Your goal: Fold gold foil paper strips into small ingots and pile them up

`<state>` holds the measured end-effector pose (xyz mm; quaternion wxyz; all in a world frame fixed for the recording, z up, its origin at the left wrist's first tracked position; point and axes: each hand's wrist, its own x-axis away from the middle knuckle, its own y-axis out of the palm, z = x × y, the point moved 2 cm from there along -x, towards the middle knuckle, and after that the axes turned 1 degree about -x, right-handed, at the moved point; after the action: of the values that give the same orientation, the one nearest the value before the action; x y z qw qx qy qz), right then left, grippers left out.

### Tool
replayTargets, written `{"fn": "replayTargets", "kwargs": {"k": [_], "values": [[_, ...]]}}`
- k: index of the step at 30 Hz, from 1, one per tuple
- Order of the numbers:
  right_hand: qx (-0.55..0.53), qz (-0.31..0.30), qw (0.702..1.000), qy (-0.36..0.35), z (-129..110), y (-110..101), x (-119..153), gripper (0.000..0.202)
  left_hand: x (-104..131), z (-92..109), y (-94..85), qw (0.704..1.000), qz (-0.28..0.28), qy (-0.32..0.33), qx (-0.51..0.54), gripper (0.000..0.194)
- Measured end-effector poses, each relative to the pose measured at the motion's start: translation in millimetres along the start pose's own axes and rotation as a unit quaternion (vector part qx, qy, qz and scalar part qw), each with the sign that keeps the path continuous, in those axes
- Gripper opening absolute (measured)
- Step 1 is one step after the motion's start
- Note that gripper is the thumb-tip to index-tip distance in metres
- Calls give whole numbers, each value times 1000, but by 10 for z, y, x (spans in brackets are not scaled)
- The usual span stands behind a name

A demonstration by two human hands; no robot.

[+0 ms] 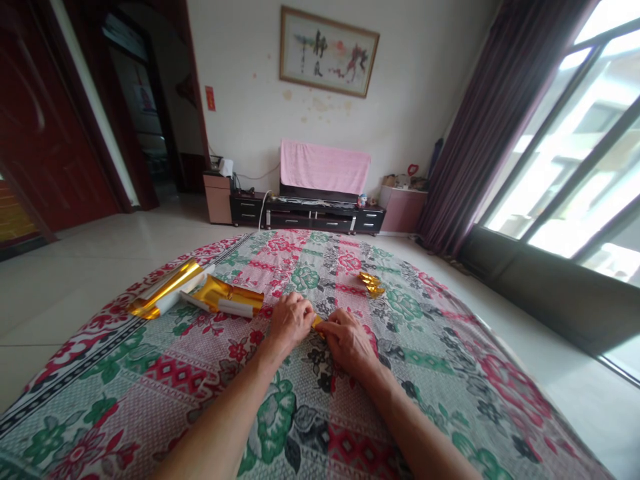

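Together, the left hand (291, 321) and right hand (349, 339) pinch a small gold piece (317, 322) with fingers curled.

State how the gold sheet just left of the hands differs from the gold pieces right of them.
The gold sheet is larger than the gold pieces. The sheet lies spread; the pieces are compact and bunched together. The sheet shows white; the pieces only gold. Both are shiny and lie on the tablecloth.

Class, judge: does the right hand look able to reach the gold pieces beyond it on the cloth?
Probably yes: only patterned cloth shows between the right hand and the gold pieces, though it is busy with a small gold strip.
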<state>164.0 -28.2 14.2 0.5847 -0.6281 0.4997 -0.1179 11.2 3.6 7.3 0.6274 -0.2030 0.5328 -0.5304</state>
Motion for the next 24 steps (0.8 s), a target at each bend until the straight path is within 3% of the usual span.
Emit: {"fn": "replayTargets", "kwargs": {"k": [9, 20, 24], "values": [[-15, -16, 996, -92, -32, -43, 17, 27, -9, -33, 16, 1000, -1, -9, 10, 12], [-45, -52, 995, -66, -55, -33, 55, 43, -14, -54, 57, 1000, -2, -12, 14, 13], [-13, -58, 997, -50, -111, -53, 54, 32, -1, -45, 31, 1000, 8, -2, 26, 13]]}}
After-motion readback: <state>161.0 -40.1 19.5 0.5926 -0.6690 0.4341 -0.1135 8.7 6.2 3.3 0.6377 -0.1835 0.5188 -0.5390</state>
